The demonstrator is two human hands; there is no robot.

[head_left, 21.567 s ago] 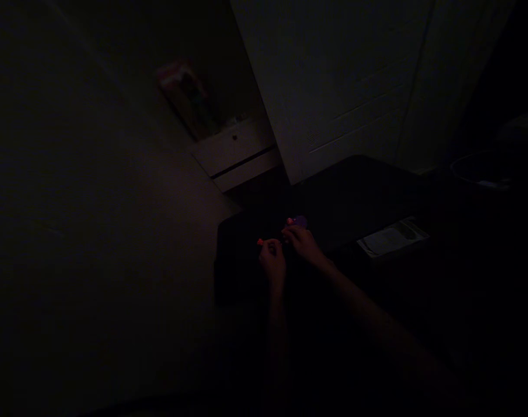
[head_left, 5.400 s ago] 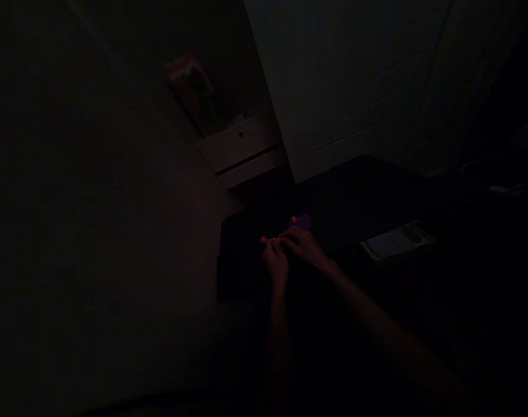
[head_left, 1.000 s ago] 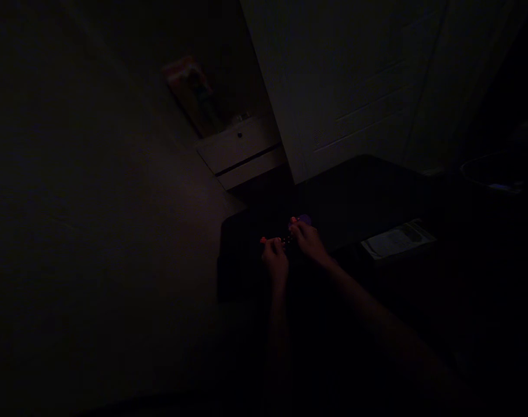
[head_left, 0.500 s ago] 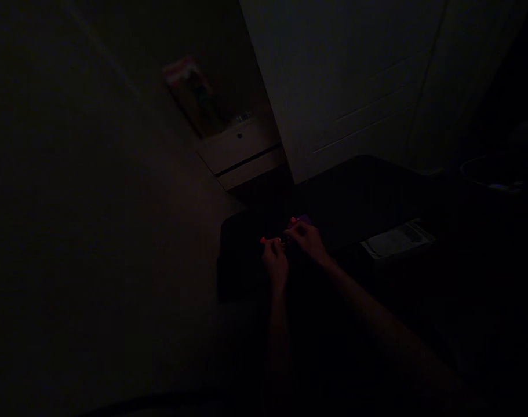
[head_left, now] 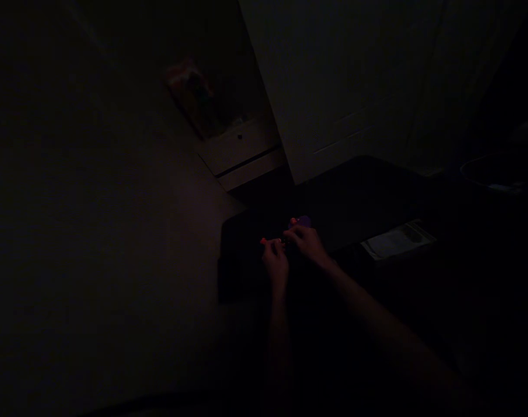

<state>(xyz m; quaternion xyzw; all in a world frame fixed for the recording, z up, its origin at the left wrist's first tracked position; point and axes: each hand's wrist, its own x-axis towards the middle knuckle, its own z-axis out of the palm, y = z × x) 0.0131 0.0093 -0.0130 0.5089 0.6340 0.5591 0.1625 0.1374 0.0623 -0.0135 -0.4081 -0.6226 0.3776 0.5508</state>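
The scene is very dark. My left hand [head_left: 276,259] is closed, its fingertips pinched beside a small glowing red piece [head_left: 263,240]. To its right, my right hand [head_left: 306,240] is also closed, fingers pinched together and close to the left fingertips. Just beyond the right hand's fingers show a second small red piece [head_left: 294,220] and a rounded purple thing [head_left: 305,220]. What lies between the two hands is too dark and small to name. Both hands are over a dark tabletop [head_left: 354,191].
A pale flat packet or booklet [head_left: 398,240] lies right of my hands. Behind the table stand a pale panel [head_left: 333,87] and a drawer unit [head_left: 246,147] with a colourful box [head_left: 189,92] on top. A pale wall [head_left: 137,260] is at left. A curved rim [head_left: 485,179] shows at right.
The whole view has become a little darker. My hands have stayed almost in place, with the right fingers shifted only slightly.
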